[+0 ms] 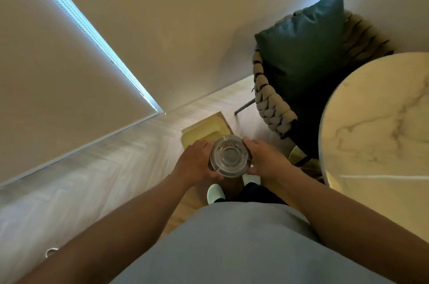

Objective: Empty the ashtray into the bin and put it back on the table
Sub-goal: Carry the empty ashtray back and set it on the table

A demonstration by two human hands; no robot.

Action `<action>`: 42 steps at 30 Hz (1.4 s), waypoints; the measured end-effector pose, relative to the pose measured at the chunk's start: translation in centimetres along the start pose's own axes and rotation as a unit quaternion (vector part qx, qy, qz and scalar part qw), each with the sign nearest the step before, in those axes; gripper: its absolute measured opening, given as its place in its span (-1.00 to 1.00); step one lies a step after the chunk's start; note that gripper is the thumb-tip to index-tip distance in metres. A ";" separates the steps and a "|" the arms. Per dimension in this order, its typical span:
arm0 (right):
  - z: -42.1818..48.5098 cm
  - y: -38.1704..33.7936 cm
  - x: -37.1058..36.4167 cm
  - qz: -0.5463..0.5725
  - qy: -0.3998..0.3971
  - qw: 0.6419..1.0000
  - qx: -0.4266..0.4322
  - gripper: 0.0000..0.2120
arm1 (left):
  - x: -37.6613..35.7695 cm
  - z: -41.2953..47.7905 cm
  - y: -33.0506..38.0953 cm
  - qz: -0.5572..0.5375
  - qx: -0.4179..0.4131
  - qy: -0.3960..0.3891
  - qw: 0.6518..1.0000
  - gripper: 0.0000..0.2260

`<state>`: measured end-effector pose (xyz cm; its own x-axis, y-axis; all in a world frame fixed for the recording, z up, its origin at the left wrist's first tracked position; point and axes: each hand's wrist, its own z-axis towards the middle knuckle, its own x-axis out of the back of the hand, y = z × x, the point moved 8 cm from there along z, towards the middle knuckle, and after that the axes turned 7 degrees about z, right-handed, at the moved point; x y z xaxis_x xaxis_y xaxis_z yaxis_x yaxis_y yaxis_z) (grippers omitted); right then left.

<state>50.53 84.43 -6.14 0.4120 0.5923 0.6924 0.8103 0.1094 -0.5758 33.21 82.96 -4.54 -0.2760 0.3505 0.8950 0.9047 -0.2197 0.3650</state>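
A round, clear glass ashtray [230, 156] sits between 2 bare hands, held in the air above the floor in front of the person's grey shirt [232, 244]. The left hand [194, 161] cups its left side, fingers curled against the rim and the thumb coming round the near edge. The right hand [267, 158] closes on the right side in the same way, thumb at the near rim and fingers wrapped along the far side. Both hands touch the glass. Through the glass the circular base shows; whether anything lies inside it cannot be told.

Just beyond the ashtray, partly hidden by it, stands a pale yellow rectangular bin [204, 129] on the light herringbone wood floor [111, 167]. To the right, a round white marble-patterned table [380, 139] fills the edge of the view, well apart from the ashtray. Behind it is a chair with a thick braided beige frame [270, 102] holding a dark green cushion [304, 51]. 2 white shoes [216, 193] show below the hands. Beige roller blinds [58, 63] cover the windows on the left.
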 end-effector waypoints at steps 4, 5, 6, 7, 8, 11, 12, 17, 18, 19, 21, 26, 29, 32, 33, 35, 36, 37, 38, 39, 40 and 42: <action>-3.9 2.7 0.6 0.043 0.054 0.996 -0.062 -0.25 | -1.0 2.2 3.4 0.037 -0.070 -0.045 0.996 -0.19; -5.1 3.6 0.6 0.048 0.068 0.993 -0.083 -0.21 | -1.3 2.5 4.5 0.048 -0.088 -0.053 0.994 -0.19; -6.4 4.5 0.6 0.053 0.085 0.989 -0.106 -0.17 | -1.7 2.8 5.8 0.057 -0.106 -0.062 0.991 -0.18; -7.7 5.3 0.6 0.059 0.102 0.985 -0.127 -0.12 | -2.1 3.2 7.1 0.067 -0.124 -0.070 0.988 -0.18; -9.0 6.1 0.5 0.067 0.117 0.980 -0.145 -0.08 | -2.5 3.5 8.3 0.077 -0.141 -0.079 0.984 -0.18; -12.7 8.3 0.4 0.102 0.151 0.965 -0.187 -0.03 | -3.6 4.1 12.2 0.093 -0.193 -0.096 0.972 -0.26; -14.0 9.1 0.3 0.111 0.159 0.961 -0.199 -0.03 | -3.9 4.0 13.6 0.087 -0.211 -0.096 0.969 -0.31; -21.2 11.8 -0.5 0.139 0.218 0.937 -0.237 -0.16 | -6.5 2.6 20.3 0.082 -0.302 -0.125 0.942 -0.25; -22.9 12.3 -0.9 0.145 0.234 0.931 -0.241 -0.22 | -7.4 2.2 21.8 0.094 -0.318 -0.137 0.933 -0.20; -24.6 12.9 -1.3 0.154 0.246 0.925 -0.247 -0.23 | -8.2 1.7 23.4 0.107 -0.333 -0.149 0.925 -0.15; -27.9 14.1 -2.4 0.171 0.252 0.915 -0.265 -0.14 | -9.9 0.3 26.3 0.120 -0.352 -0.166 0.913 -0.11; -35.2 16.9 -5.0 0.181 0.243 0.907 -0.292 -0.16 | -13.3 -4.2 32.0 0.141 -0.378 -0.179 0.897 -0.14; -38.5 18.1 -5.9 0.178 0.253 0.905 -0.292 -0.27 | -14.7 -6.0 34.8 0.143 -0.384 -0.178 0.895 -0.17; -41.6 19.4 -6.6 0.183 0.252 0.902 -0.300 -0.25 | -16.4 -7.6 37.4 0.152 -0.392 -0.194 0.887 -0.13; -42.4 19.9 -6.7 0.183 0.251 0.901 -0.303 -0.24 | -16.8 -8.0 38.2 0.151 -0.392 -0.195 0.886 -0.14; -43.6 20.5 -6.7 0.180 0.253 0.900 -0.306 -0.24 | -17.4 -8.4 39.2 0.146 -0.392 -0.193 0.888 -0.18; -44.0 20.7 -6.7 0.181 0.255 0.899 -0.306 -0.24 | -17.6 -8.5 39.6 0.145 -0.392 -0.194 0.888 -0.20; -44.4 21.0 -6.7 0.182 0.258 0.898 -0.305 -0.25 | -17.8 -8.5 40.0 0.146 -0.391 -0.197 0.887 -0.21; -44.6 21.2 -6.7 0.183 0.260 0.898 -0.304 -0.26 | -18.0 -8.5 40.2 0.148 -0.390 -0.201 0.886 -0.22; -44.8 21.4 -6.6 0.186 0.261 0.898 -0.302 -0.26 | -18.1 -8.4 40.5 0.151 -0.389 -0.205 0.885 -0.23; -44.8 21.7 -6.6 0.190 0.263 0.897 -0.300 -0.26 | -18.2 -8.1 40.7 0.152 -0.386 -0.207 0.886 -0.23; -44.8 22.2 -6.2 0.197 0.266 0.896 -0.297 -0.24 | -18.3 -7.5 41.0 0.148 -0.382 -0.206 0.889 -0.22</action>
<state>84.59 47.43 -3.71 0.7265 0.0094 0.6871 0.5725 -0.5614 -0.5976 72.94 60.71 -3.99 0.2210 0.4439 0.8684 0.3912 -0.8560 0.3380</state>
